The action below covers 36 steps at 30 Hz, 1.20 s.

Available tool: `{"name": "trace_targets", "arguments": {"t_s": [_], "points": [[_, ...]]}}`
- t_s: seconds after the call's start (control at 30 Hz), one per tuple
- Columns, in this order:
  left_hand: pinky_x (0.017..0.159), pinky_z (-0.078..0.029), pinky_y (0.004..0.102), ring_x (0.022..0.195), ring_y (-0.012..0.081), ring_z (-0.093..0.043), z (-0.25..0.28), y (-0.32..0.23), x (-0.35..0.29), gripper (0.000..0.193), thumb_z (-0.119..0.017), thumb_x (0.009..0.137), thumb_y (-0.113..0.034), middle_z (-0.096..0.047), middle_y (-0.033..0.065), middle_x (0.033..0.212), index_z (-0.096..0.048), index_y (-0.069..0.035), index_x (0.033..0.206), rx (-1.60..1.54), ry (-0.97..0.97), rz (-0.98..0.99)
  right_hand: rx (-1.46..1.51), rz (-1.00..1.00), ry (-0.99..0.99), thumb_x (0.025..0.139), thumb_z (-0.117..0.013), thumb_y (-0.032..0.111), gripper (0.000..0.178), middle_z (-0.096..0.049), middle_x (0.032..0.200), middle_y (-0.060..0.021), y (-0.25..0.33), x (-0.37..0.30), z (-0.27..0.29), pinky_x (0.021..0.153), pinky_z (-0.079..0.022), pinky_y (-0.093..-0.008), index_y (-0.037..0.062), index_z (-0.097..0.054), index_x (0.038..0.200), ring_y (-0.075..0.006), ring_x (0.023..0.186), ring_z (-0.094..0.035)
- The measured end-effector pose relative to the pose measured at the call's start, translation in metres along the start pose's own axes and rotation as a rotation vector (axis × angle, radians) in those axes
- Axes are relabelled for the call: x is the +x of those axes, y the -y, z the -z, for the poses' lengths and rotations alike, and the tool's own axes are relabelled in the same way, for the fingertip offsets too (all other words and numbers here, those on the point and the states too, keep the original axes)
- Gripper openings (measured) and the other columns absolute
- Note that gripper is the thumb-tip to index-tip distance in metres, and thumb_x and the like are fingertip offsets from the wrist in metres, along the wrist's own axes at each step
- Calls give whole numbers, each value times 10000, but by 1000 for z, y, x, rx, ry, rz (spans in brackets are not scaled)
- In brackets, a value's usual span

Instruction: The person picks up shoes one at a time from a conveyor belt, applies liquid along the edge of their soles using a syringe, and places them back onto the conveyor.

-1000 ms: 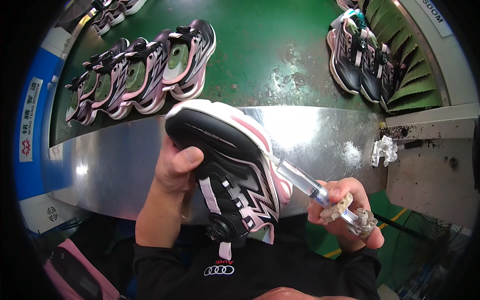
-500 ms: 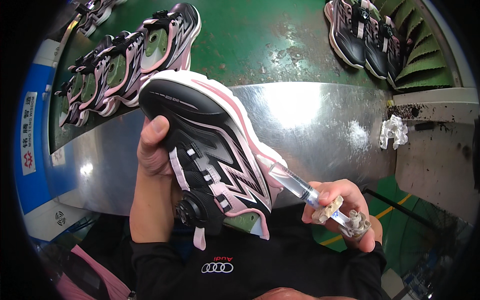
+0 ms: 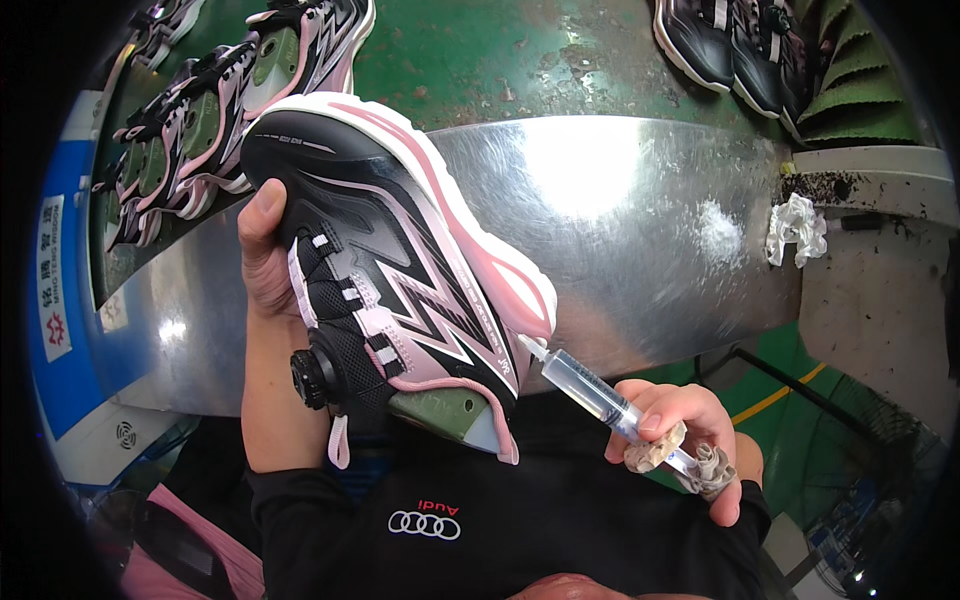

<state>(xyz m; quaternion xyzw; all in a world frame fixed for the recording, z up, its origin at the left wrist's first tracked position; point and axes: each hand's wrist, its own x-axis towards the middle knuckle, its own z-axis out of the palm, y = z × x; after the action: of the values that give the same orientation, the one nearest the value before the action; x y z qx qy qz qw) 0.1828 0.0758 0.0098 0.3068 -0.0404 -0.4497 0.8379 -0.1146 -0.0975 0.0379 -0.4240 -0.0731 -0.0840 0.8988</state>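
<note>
A black and pink sneaker [image 3: 400, 270] with a white and pink sole is tilted on its side above the metal worktop. My left hand [image 3: 268, 262] grips it round the front part, with the thumb on the upper and the other fingers hidden behind. A round black dial [image 3: 316, 377] sits on its tongue, and a green insert [image 3: 440, 412] shows in the opening. My right hand [image 3: 690, 425] is closed on a clear syringe [image 3: 592, 392], whose flange and plunger end are wrapped in pale, crumpled material. The syringe's white tip is at the seam between upper and sole near the heel.
Several similar sneakers [image 3: 210, 120] line the green surface at far left. More black sneakers [image 3: 735, 50] stand at far right, beside a fan of green flaps [image 3: 860, 90]. Crumpled white tissue [image 3: 797, 230] and a white powdery smear [image 3: 718, 235] are on the right of the metal worktop [image 3: 640, 285].
The sneaker has shifted left and turned slightly, showing more of its heel side. The syringe has moved a little down and left, and its tip now shows. Both hands keep their hold.
</note>
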Motion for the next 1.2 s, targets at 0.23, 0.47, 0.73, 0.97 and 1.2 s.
{"name": "trace_targets", "arguments": {"t_s": [0.23, 0.47, 0.73, 0.97, 1.2], "points": [[909, -488, 383, 1007, 250, -616, 0, 1, 2, 441, -553, 872, -296, -621, 138, 1135, -535, 7, 1192, 6, -99, -21, -31, 25, -24, 621, -802, 543, 927, -600, 1027, -164, -4, -13, 7, 727, -376, -266, -78, -478, 1228, -174, 859, -481], [913, -489, 380, 1004, 240, -620, -4, 4, 6, 400, -542, 881, -281, -622, 131, 1134, -549, -16, 1181, 7, -126, -50, 27, 48, -29, 609, -826, 506, 939, -575, 1059, -164, -16, -20, 18, 744, -380, -270, -84, -460, 1240, -183, 889, -486], [959, -457, 448, 1103, 303, -568, 9, -15, -15, 506, -499, 897, -338, -554, 176, 1235, -465, -11, 1281, 240, -181, 14, 162, 33, -22, 580, -870, 430, 969, -510, 1103, -140, -27, -23, 25, 774, -391, -258, -73, -419, 1275, -189, 943, -507], [1009, -416, 448, 1165, 304, -521, 47, -64, -61, 509, -505, 907, -291, -509, 169, 1292, -421, 3, 1314, 547, -270, 180, 71, 25, 28, 587, -873, 374, 939, -521, 1095, -77, -35, -13, 33, 663, -343, -213, -17, -413, 1306, -86, 778, -441], [1039, -384, 447, 1196, 295, -496, 61, -53, -113, 519, -512, 896, -275, -489, 160, 1320, -418, 6, 1323, 644, -398, 134, 59, 42, -46, 597, -862, 337, 901, -534, 1076, -47, -49, -8, 24, 581, -303, -198, 12, -421, 1312, -58, 696, -378]]}}
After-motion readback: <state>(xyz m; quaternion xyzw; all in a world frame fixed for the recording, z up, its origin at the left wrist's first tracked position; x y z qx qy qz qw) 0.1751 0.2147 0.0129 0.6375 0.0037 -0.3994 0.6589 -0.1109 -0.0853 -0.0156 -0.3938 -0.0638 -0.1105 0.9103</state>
